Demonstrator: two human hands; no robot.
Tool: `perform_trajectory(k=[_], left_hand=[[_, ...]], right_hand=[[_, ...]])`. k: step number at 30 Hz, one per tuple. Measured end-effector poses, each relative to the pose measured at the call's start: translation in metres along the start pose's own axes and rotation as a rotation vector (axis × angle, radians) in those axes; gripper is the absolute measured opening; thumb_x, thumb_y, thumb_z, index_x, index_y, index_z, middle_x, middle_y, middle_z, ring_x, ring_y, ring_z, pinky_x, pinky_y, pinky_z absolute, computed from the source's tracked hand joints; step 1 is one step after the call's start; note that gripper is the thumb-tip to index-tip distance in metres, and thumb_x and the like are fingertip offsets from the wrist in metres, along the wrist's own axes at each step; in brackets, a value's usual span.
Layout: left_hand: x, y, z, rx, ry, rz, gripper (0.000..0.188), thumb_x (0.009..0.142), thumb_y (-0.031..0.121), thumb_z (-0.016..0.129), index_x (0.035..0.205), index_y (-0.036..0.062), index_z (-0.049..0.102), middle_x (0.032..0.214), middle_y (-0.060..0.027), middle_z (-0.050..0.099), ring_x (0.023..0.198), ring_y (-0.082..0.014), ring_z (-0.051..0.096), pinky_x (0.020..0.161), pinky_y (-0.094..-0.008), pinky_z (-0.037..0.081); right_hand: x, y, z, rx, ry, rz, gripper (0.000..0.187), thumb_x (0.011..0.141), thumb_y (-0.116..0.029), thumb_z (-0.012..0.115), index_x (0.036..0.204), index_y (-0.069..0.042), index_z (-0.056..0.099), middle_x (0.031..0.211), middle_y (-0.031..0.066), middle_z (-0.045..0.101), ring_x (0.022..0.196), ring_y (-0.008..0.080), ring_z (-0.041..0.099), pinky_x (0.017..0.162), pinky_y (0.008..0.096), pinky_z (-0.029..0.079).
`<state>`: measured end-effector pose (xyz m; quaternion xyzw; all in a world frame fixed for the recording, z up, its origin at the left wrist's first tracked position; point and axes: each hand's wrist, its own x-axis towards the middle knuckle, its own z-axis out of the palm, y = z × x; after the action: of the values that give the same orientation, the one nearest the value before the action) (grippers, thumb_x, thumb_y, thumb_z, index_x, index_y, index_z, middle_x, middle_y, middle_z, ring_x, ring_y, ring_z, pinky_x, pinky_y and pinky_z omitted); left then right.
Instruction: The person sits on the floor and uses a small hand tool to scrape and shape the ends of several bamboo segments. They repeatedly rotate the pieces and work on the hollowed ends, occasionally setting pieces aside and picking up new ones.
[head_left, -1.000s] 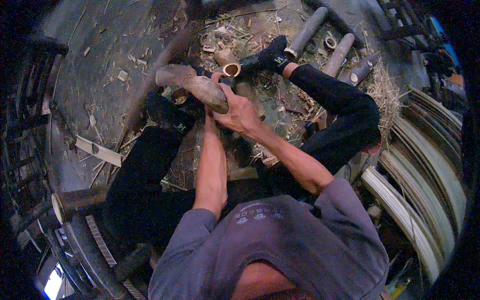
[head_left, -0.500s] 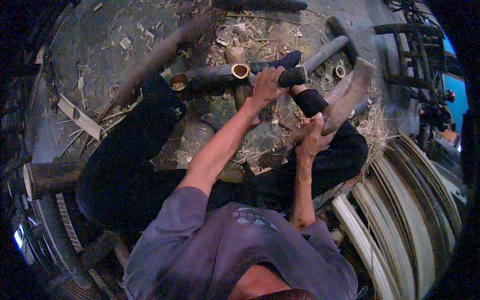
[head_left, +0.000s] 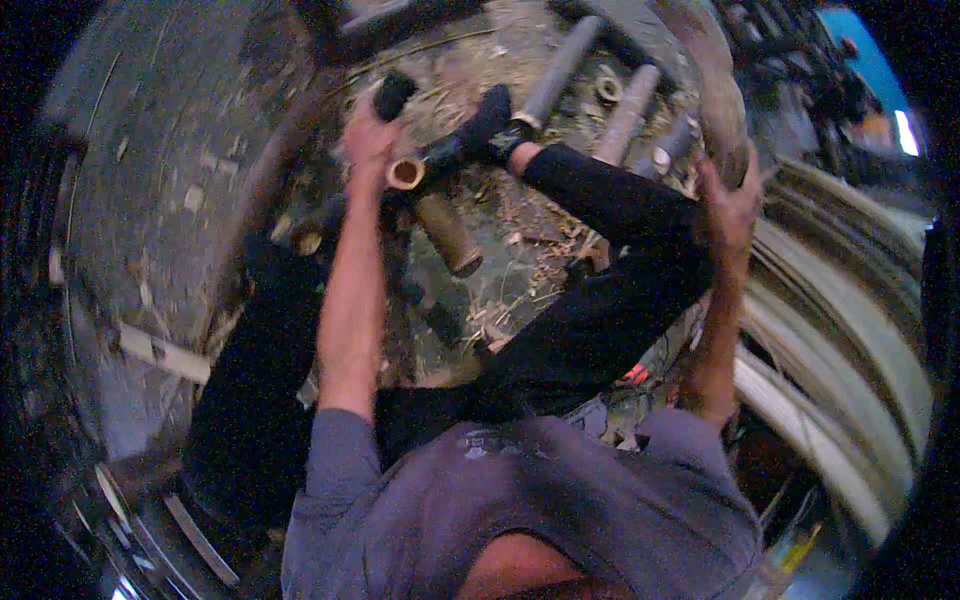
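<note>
My left hand (head_left: 370, 145), arm stretched forward, is closed round a short dark cylindrical piece (head_left: 397, 96) whose blackish end sticks out past the fingers. Just below it lies a dark bamboo tube with a pale cut rim (head_left: 405, 174), resting near a thicker brown bamboo piece (head_left: 448, 235). On the right, my right hand (head_left: 730, 205) is closed at the lower end of a broad, curved machete (head_left: 722, 90), which points up and away. Motion blurs both hands and the blade. The machete's handle is hidden in the hand.
Grey bamboo tubes (head_left: 562, 72) and a small cut ring (head_left: 607, 88) lie beyond my bent right leg (head_left: 610, 225). Bundles of long split strips (head_left: 850, 285) curve along the right. A pale slat (head_left: 165, 354) lies left. Shavings litter the floor.
My hands have moved apart: the left went left and away with the dark piece, the right swung right with the machete. The view has shifted too.
</note>
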<state>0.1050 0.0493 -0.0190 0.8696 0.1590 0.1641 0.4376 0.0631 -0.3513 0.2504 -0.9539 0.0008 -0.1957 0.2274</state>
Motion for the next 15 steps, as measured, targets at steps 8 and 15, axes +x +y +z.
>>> perform_trajectory(k=[8,15], left_hand=[[-0.007,-0.088,0.015,0.398,-0.292,-0.169,0.06,0.063,0.04,0.074,0.113,0.0141,0.053,0.101,-0.0153,0.063,0.091,-0.0357,0.061,0.078,-0.0471,0.047],[-0.036,-0.095,-0.032,0.305,-0.069,-0.055,0.061,0.065,0.047,0.072,0.108,0.0067,0.055,0.101,-0.0202,0.058,0.092,-0.0365,0.056,0.08,-0.0441,0.045]], right_hand=[[-0.04,0.177,0.011,-0.341,-0.217,0.179,0.06,0.078,-0.03,0.066,0.126,-0.002,0.045,0.113,0.0192,0.059,0.096,0.0302,0.059,0.087,0.0388,0.046],[-0.103,0.087,0.15,-0.225,-0.442,-0.017,0.051,0.08,-0.028,0.064,0.12,0.0,0.049,0.111,0.0176,0.059,0.093,0.0274,0.059,0.085,0.0365,0.046]])
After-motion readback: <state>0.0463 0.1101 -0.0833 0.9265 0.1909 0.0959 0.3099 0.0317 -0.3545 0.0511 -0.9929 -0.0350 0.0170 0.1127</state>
